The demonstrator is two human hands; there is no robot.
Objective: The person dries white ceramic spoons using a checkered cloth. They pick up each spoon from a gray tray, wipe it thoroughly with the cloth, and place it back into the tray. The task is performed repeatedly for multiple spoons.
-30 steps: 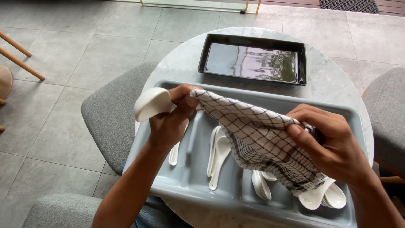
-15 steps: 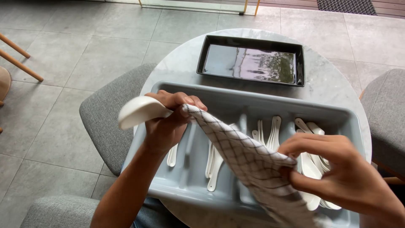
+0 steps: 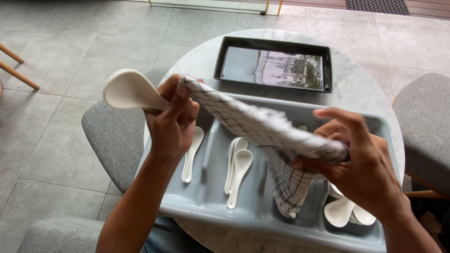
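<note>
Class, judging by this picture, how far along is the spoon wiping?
Done: white spoons lie sorted in the grey divided tray. In hand: left hand holds a white spoon; right hand grips the checked cloth. Left: which remaining spoons need wiping cannot be told.

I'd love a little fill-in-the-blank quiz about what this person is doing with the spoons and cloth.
1. The left hand holds up a white ceramic ____ by its handle.
2. The right hand grips a ____ cloth stretched between both hands.
3. More soup spoons lie in a grey divided ____ on the round marble table.
4. Behind it sits an empty ____ rectangular tray.

Missing words: soup spoon; checked; cutlery tray; black
</note>
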